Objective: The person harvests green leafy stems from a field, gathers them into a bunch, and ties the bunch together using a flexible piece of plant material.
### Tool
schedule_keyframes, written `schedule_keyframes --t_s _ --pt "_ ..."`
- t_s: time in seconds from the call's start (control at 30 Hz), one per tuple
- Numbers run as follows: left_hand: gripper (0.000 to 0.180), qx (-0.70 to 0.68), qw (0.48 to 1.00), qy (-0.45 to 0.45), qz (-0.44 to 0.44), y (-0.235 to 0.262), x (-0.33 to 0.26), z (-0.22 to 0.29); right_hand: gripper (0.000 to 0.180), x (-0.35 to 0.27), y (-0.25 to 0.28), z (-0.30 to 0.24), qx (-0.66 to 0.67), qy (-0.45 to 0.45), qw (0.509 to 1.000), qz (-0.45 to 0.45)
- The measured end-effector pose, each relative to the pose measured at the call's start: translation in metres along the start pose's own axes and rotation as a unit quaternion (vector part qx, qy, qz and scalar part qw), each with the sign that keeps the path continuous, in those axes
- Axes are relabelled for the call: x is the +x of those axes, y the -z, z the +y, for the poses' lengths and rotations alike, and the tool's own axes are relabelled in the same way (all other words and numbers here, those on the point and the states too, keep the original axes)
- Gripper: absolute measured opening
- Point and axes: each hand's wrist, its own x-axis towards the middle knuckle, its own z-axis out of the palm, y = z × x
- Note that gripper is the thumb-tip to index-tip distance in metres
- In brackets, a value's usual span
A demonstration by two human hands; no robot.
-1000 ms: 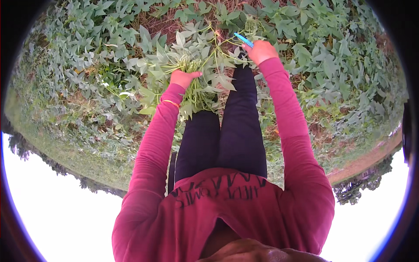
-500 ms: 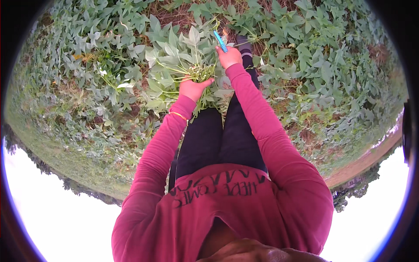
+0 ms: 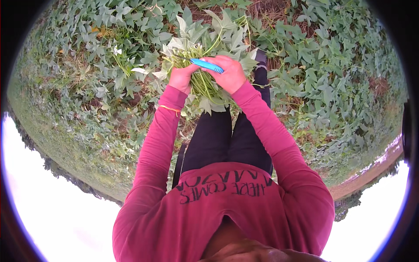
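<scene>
A thick bundle of leafy green vine cuttings (image 3: 201,85) is gathered in front of my legs, cut stems bunched together and lobed leaves fanning out around them. My left hand (image 3: 180,78) grips its left side, thumb across the stems. Against the bundle's right side is my right hand (image 3: 231,75), closed around a blue-handled knife (image 3: 207,65). The knife's thin dark blade points left, over the stems and above my left thumb. Leaves and stems hide some of the fingers on both hands.
Low leafy vines (image 3: 323,78) cover the ground on both sides, with patches of brown dry grass (image 3: 273,15) among them. A few loose pale-leaved cuttings (image 3: 124,65) lie at the left. My dark-trousered legs (image 3: 209,139) are just below the bundle.
My right hand has brought the knife left and down to the bundle, and the blade now lies over the stems. The bundle has turned more upright, and my left hand has shifted slightly left and up.
</scene>
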Motion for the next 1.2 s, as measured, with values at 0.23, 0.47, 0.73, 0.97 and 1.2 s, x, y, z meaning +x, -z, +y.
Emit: schedule_keyframes --t_s 0.23,0.47,0.73,0.97,1.2 --pt "0.033 0.07 0.996 -0.046 0.038 0.039 -0.001 0.014 0.025 0.02 -0.029 0.012 -0.045 0.048 0.994 -0.082" --pt "0.055 0.419 0.902 0.097 -0.038 0.094 -0.03 -0.044 0.021 0.099 0.128 0.235 -0.432 -0.342 0.794 0.256" --pt "0.078 0.463 0.864 0.173 0.096 0.122 0.016 -0.07 0.016 -0.063 -0.023 0.16 0.302 -0.402 0.861 0.071" --pt "0.067 0.585 0.778 0.039 0.225 0.117 0.121 0.044 0.005 -0.076 -0.011 0.143 -0.199 -0.117 0.972 0.034" --pt "0.089 0.635 0.77 0.063 -0.002 0.005 0.149 -0.065 0.006 -0.06 -0.048 0.118 -0.075 -0.154 0.983 0.069"
